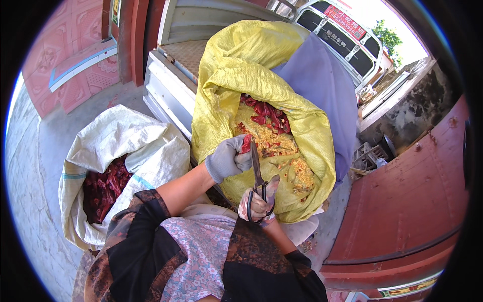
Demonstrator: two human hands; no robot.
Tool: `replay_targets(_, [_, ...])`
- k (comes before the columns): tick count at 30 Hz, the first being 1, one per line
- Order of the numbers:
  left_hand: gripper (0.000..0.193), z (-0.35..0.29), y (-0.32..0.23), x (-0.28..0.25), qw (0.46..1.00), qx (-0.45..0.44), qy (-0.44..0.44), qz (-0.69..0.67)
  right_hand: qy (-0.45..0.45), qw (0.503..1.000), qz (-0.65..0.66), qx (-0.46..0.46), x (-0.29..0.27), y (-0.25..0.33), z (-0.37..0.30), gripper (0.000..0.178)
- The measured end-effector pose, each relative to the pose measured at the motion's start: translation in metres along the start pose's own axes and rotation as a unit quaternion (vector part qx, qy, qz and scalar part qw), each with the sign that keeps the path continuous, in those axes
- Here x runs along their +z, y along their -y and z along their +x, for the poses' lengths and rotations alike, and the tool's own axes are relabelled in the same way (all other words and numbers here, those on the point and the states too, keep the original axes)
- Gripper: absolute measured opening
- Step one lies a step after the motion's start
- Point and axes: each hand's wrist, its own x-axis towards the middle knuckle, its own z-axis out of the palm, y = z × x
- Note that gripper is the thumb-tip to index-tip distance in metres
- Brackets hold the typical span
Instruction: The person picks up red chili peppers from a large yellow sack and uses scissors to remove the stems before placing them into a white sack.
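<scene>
My left hand (226, 159), in a grey glove, is closed on a red dried chili pepper (246, 144) over the yellow woven sack (214, 118). In my right hand (259, 206), which wears a stained whitish glove, is a pair of scissors (256, 163) with black handles. Their dark blades point up beside the pepper; whether they touch it I cannot tell. Inside the open sack lie red chili pieces (269, 115) and many pale yellow seeds (265, 135). To my left stands a white woven sack (156, 148) holding dark red dried chilies (108, 185).
Behind the yellow sack is a vehicle's metal cargo bed (186, 55); a purple cloth (322, 75) hangs to the sack's right. A white vehicle (344, 38) stands farther back. A red metal door (402, 201) lies to the right, a pink tiled wall (55, 43) at far left.
</scene>
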Motion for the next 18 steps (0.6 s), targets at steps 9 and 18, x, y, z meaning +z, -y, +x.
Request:
replay_targets(9, [0.012, -0.008, -0.002, -0.001, 0.995, -0.027, -0.086, 0.046, -0.359, 0.805, -0.471, -0.031, 0.056, 0.013, -0.027, 0.092])
replay_targets(18, [0.023, -0.013, -0.014, 0.002, 0.996, -0.035, -0.073, 0.042, -0.452, 0.375, -0.809, 0.023, 0.119, 0.018, -0.019, 0.069])
